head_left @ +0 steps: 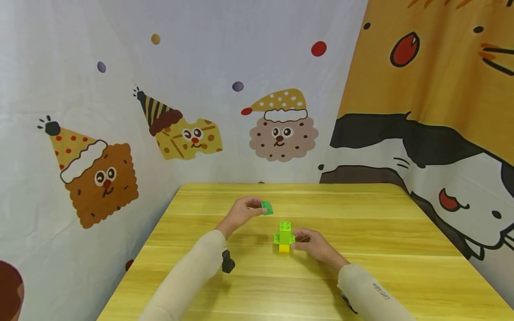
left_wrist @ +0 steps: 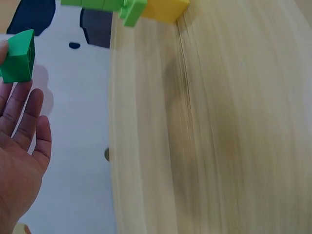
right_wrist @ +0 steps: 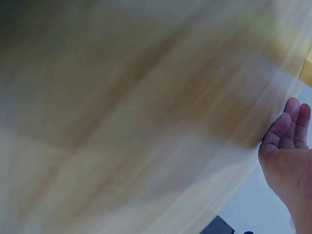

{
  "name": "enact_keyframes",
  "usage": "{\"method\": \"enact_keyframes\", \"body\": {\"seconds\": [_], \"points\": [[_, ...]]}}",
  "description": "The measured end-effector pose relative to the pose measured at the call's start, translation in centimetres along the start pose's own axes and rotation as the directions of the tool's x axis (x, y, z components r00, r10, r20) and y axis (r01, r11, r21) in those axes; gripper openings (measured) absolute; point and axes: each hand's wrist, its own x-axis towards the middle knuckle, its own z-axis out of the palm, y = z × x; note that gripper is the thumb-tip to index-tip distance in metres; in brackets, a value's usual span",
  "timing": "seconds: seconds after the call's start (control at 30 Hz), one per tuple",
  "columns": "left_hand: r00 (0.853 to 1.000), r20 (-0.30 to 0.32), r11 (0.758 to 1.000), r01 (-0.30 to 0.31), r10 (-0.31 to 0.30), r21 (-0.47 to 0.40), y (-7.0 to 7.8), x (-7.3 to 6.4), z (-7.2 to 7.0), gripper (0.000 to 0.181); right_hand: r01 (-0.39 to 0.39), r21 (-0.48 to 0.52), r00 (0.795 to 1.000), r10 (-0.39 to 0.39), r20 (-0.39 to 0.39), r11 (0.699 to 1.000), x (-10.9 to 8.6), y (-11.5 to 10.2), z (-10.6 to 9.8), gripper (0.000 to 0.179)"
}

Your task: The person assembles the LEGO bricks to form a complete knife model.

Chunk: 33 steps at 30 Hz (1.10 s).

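Observation:
My left hand (head_left: 242, 211) pinches a green toy brick (head_left: 267, 207) between thumb and fingers, raised behind and to the left of a block build. In the left wrist view this brick (left_wrist: 18, 58) has a sloped side, and the other fingers of the left hand (left_wrist: 22, 151) stretch out loosely. The block build (head_left: 284, 232) stands upright on the table: lime-green bricks with a studded piece jutting out each side, over a yellow brick (head_left: 284, 248). At its right side, my right hand (head_left: 315, 245) holds the jutting piece between thumb and fingers. The right wrist view leaves the build hidden.
The wood-grain table (head_left: 361, 285) stretches out around both hands. A printed cloth (head_left: 225, 58) with cartoon figures hangs behind its far edge. A black device (head_left: 228, 262) sits at the left wrist.

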Motion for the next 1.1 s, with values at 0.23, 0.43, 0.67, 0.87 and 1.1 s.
{"method": "enact_keyframes", "body": {"seconds": [0.23, 0.43, 0.67, 0.87, 1.1], "points": [[0.998, 0.047, 0.998, -0.049, 0.048, 0.026, 1.1, -0.1, 1.4, 0.036, -0.014, 0.008, 1.000, 0.014, 0.003, 1.000, 0.1, 0.0, 0.0, 0.038], [0.995, 0.080, 0.997, -0.068, 0.064, 0.045, 1.5, -0.1, 2.3, 0.034, -0.013, 0.004, 1.000, 0.013, 0.006, 1.000, 0.1, 0.1, 0.0, 0.037], [0.986, 0.120, 0.991, -0.121, 0.113, 0.063, 1.5, -0.3, 3.2, 0.026, 0.001, 0.003, 1.000, -0.001, 0.023, 1.000, 0.1, 0.0, -0.1, 0.037], [0.983, 0.146, 0.989, -0.128, 0.116, 0.075, 1.7, -0.6, 3.7, 0.023, 0.005, -0.003, 1.000, -0.005, 0.029, 1.000, 0.1, 0.0, -0.2, 0.035], [0.979, 0.163, 0.986, -0.137, 0.121, 0.091, 1.2, -0.6, 4.1, 0.023, 0.001, 0.002, 1.000, -0.001, 0.016, 1.000, -0.6, -1.5, 0.0, 0.031]]}}
